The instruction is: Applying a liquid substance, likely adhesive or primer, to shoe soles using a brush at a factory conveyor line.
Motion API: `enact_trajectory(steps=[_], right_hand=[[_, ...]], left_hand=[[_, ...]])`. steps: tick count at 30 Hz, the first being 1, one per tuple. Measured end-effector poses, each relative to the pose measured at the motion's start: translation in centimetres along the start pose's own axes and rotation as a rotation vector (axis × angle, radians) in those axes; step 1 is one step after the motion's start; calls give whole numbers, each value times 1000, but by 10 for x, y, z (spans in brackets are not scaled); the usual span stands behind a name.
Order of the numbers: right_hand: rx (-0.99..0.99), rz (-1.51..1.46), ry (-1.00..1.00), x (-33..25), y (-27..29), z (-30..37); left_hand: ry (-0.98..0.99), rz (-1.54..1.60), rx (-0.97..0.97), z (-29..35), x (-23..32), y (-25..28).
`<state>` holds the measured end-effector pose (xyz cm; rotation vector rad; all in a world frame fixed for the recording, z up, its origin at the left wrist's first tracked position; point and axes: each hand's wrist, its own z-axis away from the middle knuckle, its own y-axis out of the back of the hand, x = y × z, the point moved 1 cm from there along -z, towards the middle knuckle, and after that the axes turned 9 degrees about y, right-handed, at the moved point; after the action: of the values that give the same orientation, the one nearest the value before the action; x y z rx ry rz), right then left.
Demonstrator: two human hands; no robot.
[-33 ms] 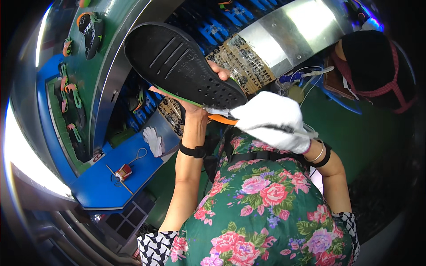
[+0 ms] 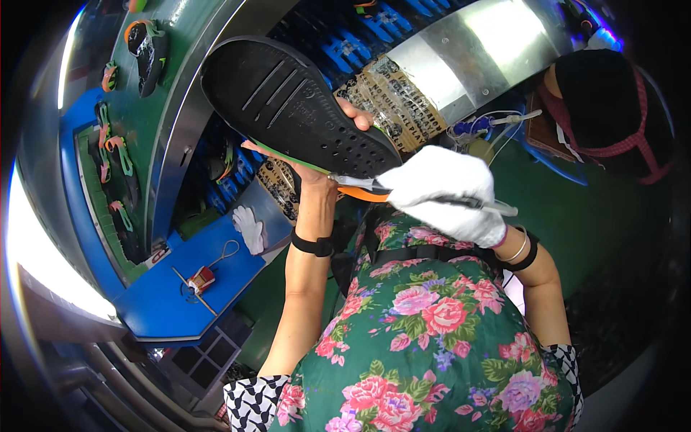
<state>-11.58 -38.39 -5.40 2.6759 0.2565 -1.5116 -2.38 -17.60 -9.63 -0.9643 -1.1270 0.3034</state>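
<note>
My left hand (image 2: 317, 173), bare, is closed round a black sandal (image 2: 281, 101) held up with its patterned underside showing. Three slots run across its wide end, small holes dot the narrow end, and a green line follows the lower edge. An orange strap (image 2: 363, 194) shows below the narrow end. In a white glove, my right hand (image 2: 446, 191) grips a slim brush (image 2: 355, 182) with a pale handle end sticking out behind. The brush's tip touches the sandal's lower edge, close to my left wrist. My left palm is mostly hidden behind the sandal.
Several sandals, such as one with an orange strap (image 2: 147, 57), lie on a green conveyor belt (image 2: 183, 32) at left. A blue shelf (image 2: 162, 302) bears a red-and-white container (image 2: 201, 279) and a white glove (image 2: 248, 229). Another person (image 2: 597, 108) sits at far right.
My right hand has shifted slightly to the right, and the brush now shows more clearly at the sandal's edge. My left hand and the sandal have stayed put.
</note>
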Motion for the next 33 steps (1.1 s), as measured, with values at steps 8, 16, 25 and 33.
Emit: enact_trajectory(steps=[8,16,25,33], right_hand=[[-79,174,159,-3,2,0],[-42,62,14,6,9,4],[-51,42,14,8,9,7],[-37,-28,-48,7,11,10]], left_hand=[[10,15,-59,-4,4,4],[18,-22,-25,-4,2,-5],[8,-36,-57,-6,3,-3],[-32,-15,-118,-10,5,-13]])
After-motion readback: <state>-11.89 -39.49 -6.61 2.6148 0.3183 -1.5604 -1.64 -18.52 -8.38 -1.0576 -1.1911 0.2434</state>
